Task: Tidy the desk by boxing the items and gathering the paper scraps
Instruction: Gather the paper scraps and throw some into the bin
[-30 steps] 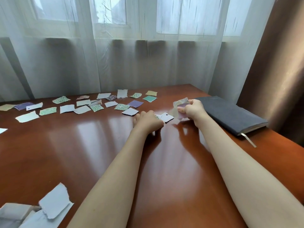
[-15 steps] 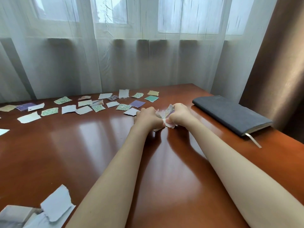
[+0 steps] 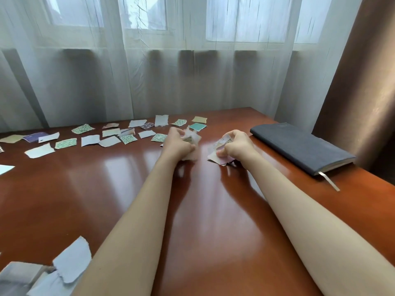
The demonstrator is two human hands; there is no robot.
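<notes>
At twelve o'clock on the desk (image 3: 205,221), the left hand (image 3: 177,145) curls round a blurred paper wad (image 3: 192,137) and the right hand (image 3: 238,146) clutches a scrap stack (image 3: 216,155), with loose scraps (image 3: 89,140) strewn from ten to twelve o'clock

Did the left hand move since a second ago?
Yes. The left hand, gripping scraps, moved forward, away from the person, and is now close beside the teal scrap.
</notes>
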